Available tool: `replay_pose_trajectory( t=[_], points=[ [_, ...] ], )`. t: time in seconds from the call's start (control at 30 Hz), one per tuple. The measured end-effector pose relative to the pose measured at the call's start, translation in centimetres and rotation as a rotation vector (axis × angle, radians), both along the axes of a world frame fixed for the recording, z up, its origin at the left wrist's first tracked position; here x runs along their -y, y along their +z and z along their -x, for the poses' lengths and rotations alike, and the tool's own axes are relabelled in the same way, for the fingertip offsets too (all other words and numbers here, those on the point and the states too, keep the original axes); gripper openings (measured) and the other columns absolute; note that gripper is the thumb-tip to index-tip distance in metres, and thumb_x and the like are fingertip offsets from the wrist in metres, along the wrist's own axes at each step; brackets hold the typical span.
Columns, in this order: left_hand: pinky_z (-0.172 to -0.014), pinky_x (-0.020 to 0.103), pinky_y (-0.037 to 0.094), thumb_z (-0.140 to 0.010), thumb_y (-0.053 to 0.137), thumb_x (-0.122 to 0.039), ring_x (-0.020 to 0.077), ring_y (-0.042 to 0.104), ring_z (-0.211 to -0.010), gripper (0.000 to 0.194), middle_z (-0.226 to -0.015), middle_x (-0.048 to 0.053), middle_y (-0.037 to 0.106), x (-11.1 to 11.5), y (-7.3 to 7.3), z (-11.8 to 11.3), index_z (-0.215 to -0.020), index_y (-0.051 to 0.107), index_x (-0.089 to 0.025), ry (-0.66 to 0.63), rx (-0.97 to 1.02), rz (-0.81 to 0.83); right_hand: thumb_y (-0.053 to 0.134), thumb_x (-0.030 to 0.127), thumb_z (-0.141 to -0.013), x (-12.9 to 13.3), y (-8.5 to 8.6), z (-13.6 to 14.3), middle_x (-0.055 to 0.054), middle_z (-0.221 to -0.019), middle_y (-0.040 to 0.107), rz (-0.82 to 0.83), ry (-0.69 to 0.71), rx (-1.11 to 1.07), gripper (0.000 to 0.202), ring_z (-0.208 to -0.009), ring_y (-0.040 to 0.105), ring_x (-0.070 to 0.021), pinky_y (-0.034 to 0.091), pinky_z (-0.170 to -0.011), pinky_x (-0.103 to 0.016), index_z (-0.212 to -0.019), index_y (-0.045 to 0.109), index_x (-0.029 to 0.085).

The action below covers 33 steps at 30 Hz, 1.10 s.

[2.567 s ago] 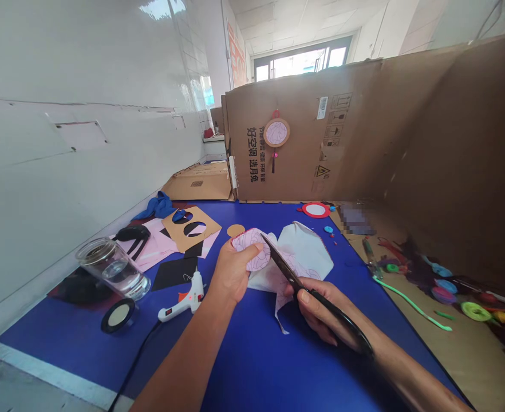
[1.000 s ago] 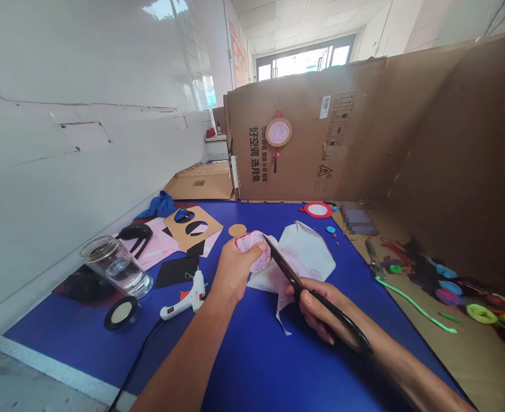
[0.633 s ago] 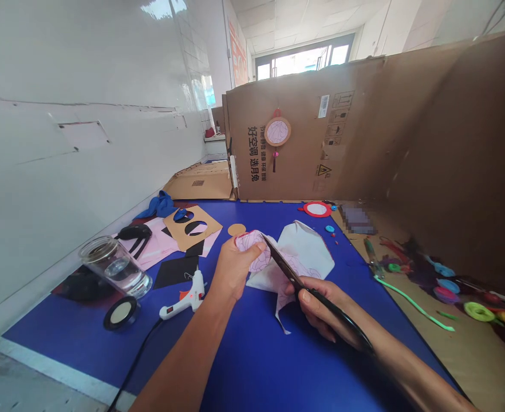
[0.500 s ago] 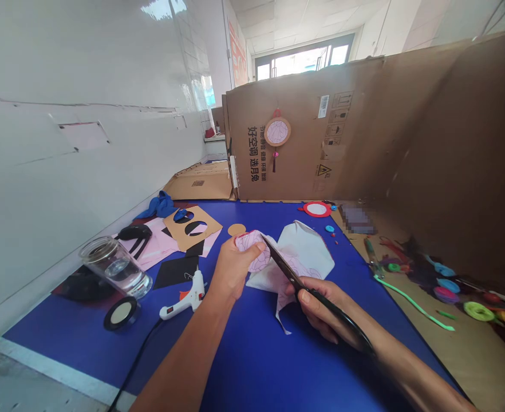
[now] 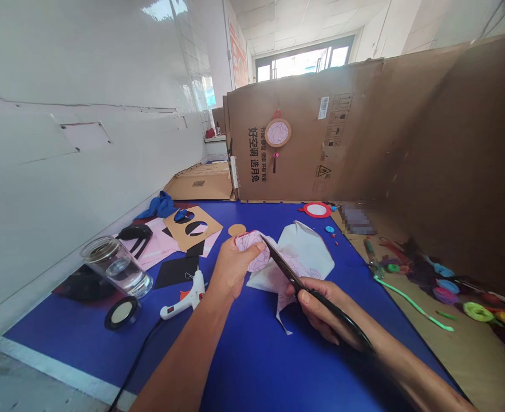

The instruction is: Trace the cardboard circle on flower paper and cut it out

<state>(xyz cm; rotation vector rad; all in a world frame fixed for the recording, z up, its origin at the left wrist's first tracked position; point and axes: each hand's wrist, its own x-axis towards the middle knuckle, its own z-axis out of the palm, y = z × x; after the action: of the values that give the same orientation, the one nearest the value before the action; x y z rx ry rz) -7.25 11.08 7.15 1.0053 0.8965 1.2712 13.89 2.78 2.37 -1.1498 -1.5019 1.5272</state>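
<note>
Black lettering "好空调" (image 5: 253, 141) behind left hand (image 5: 234, 264) tight on cloth (image 5: 259, 262), right hand (image 5: 320, 316) around scissors (image 5: 285, 269)

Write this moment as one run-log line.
left hand: holding patterned fabric; right hand: gripping black scissors; blades: at fabric; glue gun: on blue table

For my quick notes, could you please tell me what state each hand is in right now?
Left hand: closed, holding the cloth.
Right hand: closed, holding the scissors.
</note>
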Motion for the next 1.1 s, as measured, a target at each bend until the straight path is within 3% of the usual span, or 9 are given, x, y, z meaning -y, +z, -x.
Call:
replay_pose_trajectory(
  t=[0.1,0.33,0.6,0.77,1.1],
  points=[
    [-0.072,0.032,0.059,-0.059,0.104,-0.042,0.0166,0.07,-0.072,0.05,-0.081,0.002,0.074,0.0,0.0,0.1,-0.091,0.077,-0.015,-0.012,-0.009,0.009,0.063,0.098,-0.084,-0.2,-0.7,0.0,0.012,-0.058,0.04,-0.003,0.018,-0.015,0.088,-0.042,0.03,-0.0061,0.031,-0.036,-0.018,-0.119,0.064,0.016],
    [-0.072,0.031,0.058,-0.063,0.101,-0.041,0.0173,0.069,-0.073,0.044,-0.081,0.003,0.074,-0.3,-0.5,0.3,-0.089,0.077,-0.015,0.019,-0.102,-0.03,0.06,0.088,-0.096,-0.2,-1.7,-0.4,0.009,-0.064,0.043,-0.056,0.043,-0.037,0.077,-0.046,0.035,-0.0075,0.035,-0.039,-0.019,-0.123,0.066,0.016],
    [-0.072,0.032,0.058,-0.071,0.095,-0.038,0.019,0.07,-0.075,0.037,-0.084,0.004,0.076,-0.2,-0.5,0.4,-0.095,0.075,-0.018,0.035,-0.238,-0.064,0.061,0.089,-0.094,-0.4,-1.3,-0.2,0.01,-0.066,0.04,-0.061,0.042,-0.036,0.077,-0.047,0.035,-0.0074,0.036,-0.039,-0.019,-0.119,0.066,0.016],
    [-0.072,0.029,0.056,-0.067,0.098,-0.034,0.0172,0.07,-0.075,0.04,-0.084,0.003,0.075,-0.2,-0.3,0.3,-0.097,0.077,-0.018,0.054,-0.172,-0.083,0.061,0.094,-0.088,-0.2,-0.3,-0.2,0.01,-0.064,0.039,-0.043,0.029,0.013,0.084,-0.045,0.033,-0.0071,0.034,-0.037,-0.019,-0.117,0.066,0.016],
    [-0.073,0.029,0.057,-0.068,0.098,-0.035,0.0174,0.07,-0.074,0.039,-0.084,0.002,0.076,-0.6,-0.4,0.7,-0.099,0.08,-0.019,0.076,-0.123,-0.1,0.061,0.092,-0.091,0.5,0.7,0.0,0.008,-0.065,0.042,-0.063,0.0,0.02,0.076,-0.045,0.034,-0.0072,0.03,-0.038,-0.02,-0.107,0.067,0.019]
  ],
)
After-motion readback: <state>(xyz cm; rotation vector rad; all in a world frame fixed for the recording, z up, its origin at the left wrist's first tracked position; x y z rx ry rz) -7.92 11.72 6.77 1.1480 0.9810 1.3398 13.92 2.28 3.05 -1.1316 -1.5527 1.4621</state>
